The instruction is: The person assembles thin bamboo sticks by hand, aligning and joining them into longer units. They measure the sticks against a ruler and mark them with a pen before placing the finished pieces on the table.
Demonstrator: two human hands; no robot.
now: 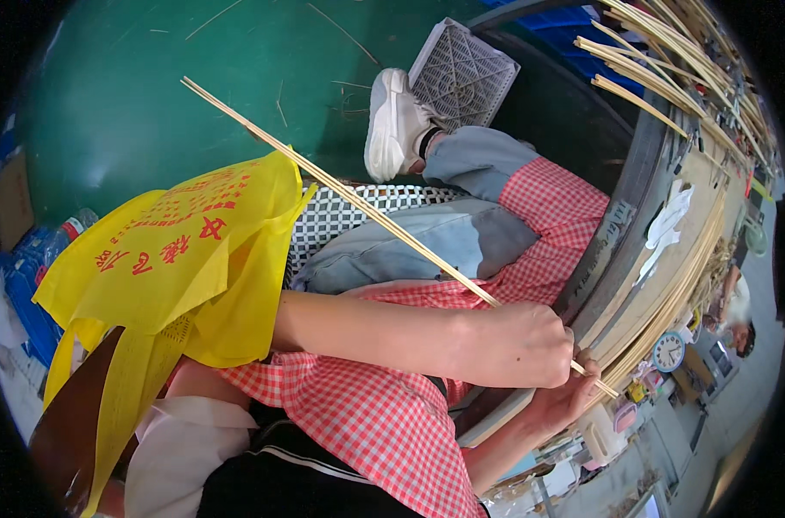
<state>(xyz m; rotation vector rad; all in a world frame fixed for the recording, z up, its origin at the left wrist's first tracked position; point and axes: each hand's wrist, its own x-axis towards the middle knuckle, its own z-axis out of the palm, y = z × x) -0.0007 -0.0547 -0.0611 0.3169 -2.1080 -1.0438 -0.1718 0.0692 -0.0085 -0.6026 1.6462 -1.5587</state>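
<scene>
Thin, pale bamboo strips (358, 198) run slantwise from the upper left down to my hands, held together as one narrow bundle. My left hand (518, 347) is closed in a fist around them near their lower right end. Just beyond it, my right hand (574, 390) has its fingers bent around the short end that sticks out past the left fist. Part of the right hand is hidden behind the left. The strips cross above my lap, over a red-and-white checked apron (358, 401) and blue jeans (392, 246).
On the right, a workbench (607, 250) carries long bundles of strips (660, 319), a white crumpled piece (667, 220) and a round clock (668, 351). A yellow printed cloth (168, 259) hangs at left. A grey plastic crate (463, 73) stands beside a white shoe (391, 125) on green floor.
</scene>
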